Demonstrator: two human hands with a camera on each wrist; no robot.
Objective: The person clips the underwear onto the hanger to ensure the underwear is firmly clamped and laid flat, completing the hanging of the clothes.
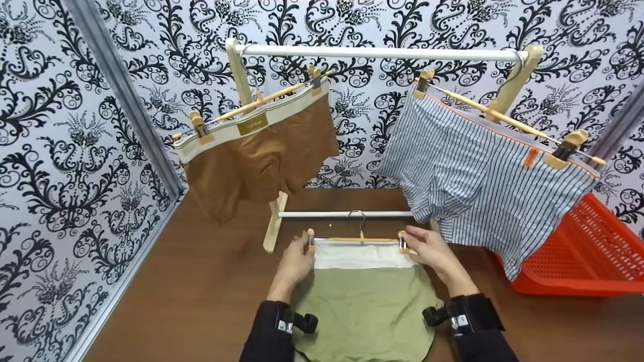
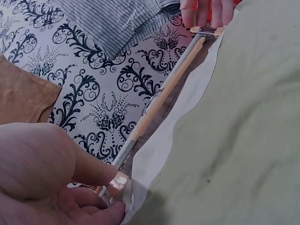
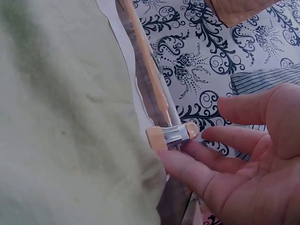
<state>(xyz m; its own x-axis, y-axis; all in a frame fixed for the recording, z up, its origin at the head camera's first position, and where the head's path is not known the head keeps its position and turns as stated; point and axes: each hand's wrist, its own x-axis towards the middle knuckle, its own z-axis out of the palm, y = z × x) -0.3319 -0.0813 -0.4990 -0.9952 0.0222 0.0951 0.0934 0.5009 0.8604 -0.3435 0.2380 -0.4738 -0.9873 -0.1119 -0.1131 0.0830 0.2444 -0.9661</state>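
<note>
Green boxer briefs (image 1: 365, 306) with a white waistband (image 1: 359, 254) hang from a clip hanger (image 1: 363, 240) in front of the body. At the waistband's left end, my left hand (image 1: 295, 262) pinches the hanger's clip (image 2: 117, 183) between thumb and fingers. My right hand (image 1: 438, 255) is at the other end, its fingers loosely extended around the right clip (image 3: 172, 136). In the right wrist view the right thumb stands apart from that clip, while a fingertip touches its lower edge. That clip grips the waistband edge.
A rack with a white top bar (image 1: 382, 52) stands behind. Brown boxer briefs (image 1: 261, 161) hang at its left, striped boxer briefs (image 1: 483, 166) at its right, both on clip hangers. A red basket (image 1: 578, 286) sits on the brown table (image 1: 186, 296) at right.
</note>
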